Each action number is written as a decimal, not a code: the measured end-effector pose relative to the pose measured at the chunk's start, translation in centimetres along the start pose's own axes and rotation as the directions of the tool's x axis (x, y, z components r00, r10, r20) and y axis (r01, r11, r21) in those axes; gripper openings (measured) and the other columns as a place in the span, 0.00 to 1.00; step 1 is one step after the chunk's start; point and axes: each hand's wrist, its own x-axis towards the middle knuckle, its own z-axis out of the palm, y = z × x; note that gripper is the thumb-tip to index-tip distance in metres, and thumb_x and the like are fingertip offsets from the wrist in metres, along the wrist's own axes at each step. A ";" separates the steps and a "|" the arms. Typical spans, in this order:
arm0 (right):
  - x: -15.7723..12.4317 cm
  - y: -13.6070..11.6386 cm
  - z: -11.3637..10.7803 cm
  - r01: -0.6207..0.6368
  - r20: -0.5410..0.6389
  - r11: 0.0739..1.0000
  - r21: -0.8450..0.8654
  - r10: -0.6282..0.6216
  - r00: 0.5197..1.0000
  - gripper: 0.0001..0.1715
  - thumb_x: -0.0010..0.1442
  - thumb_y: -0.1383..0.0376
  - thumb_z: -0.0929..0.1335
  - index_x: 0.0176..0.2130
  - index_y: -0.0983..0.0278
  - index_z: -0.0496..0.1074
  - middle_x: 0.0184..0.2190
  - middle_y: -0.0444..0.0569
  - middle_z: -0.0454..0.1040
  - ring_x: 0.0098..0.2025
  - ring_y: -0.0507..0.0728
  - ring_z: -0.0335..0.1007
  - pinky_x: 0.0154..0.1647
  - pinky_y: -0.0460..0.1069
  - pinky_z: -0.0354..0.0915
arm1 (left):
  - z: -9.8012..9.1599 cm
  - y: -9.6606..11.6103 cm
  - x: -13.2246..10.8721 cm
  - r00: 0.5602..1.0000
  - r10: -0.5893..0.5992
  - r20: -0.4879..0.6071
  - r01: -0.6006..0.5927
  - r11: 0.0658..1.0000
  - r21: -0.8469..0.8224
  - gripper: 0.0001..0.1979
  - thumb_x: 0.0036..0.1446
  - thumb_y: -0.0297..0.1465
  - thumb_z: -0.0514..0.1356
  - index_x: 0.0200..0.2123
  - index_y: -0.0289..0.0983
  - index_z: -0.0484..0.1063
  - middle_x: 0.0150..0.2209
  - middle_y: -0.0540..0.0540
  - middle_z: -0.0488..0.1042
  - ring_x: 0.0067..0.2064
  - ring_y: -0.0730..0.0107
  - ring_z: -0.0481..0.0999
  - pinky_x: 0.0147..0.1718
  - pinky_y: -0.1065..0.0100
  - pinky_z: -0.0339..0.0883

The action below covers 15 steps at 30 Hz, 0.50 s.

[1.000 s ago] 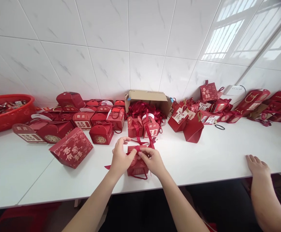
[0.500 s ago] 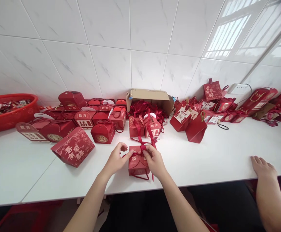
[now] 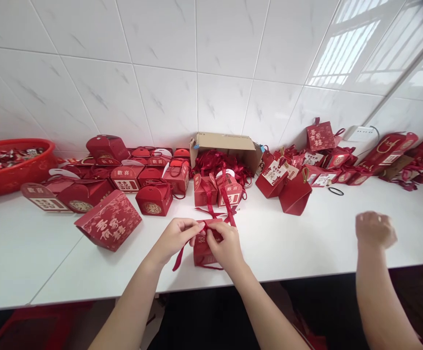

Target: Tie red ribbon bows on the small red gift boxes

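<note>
Both hands meet over a small red gift box (image 3: pixel 204 248), which stands on the white table (image 3: pixel 306 243) just in front of the cardboard box (image 3: pixel 226 146). Left hand (image 3: pixel 175 236) and right hand (image 3: pixel 226 245) pinch its red ribbon (image 3: pixel 180 257).

Bright window glare, warped edges

A wall of large glossy white tiles (image 3: pixel 204 43) with faint grey veining rises behind a long white tabletop (image 3: pixel 306 243). Bright window light with a barred pattern reflects on the tiles at the upper right (image 3: pixel 346 48). Beneath the tabletop edge the space lies dark.
</note>
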 end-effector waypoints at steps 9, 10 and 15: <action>-0.1 0.1 -0.8 0.018 0.013 1.000 0.021 -0.018 1.000 0.16 0.59 0.61 0.65 0.22 0.62 0.69 0.22 0.47 0.70 0.24 0.54 0.64 0.28 0.50 0.59 | 0.9 2.9 3.5 0.981 0.195 -0.005 -0.195 0.980 0.046 0.22 0.61 0.48 0.50 0.36 0.40 0.77 0.32 0.47 0.76 0.38 0.64 0.75 0.39 0.66 0.69; -0.1 0.1 -0.8 0.012 0.006 0.999 0.033 -0.012 1.000 0.18 0.60 0.61 0.65 0.21 0.62 0.68 0.21 0.46 0.68 0.24 0.54 0.62 0.27 0.50 0.59 | 0.7 2.5 3.5 0.979 0.203 -0.030 -0.201 0.978 0.063 0.21 0.61 0.47 0.51 0.39 0.41 0.77 0.34 0.47 0.76 0.40 0.64 0.75 0.41 0.66 0.69; -0.1 0.2 -0.7 -0.016 0.004 0.994 0.112 0.015 1.000 0.18 0.60 0.60 0.65 0.20 0.62 0.66 0.20 0.45 0.67 0.25 0.54 0.63 0.28 0.49 0.61 | 0.1 -1.0 2.1 0.983 0.161 -0.088 -0.147 0.978 0.147 0.11 0.51 0.39 0.63 0.36 0.40 0.78 0.34 0.46 0.79 0.38 0.61 0.76 0.41 0.62 0.69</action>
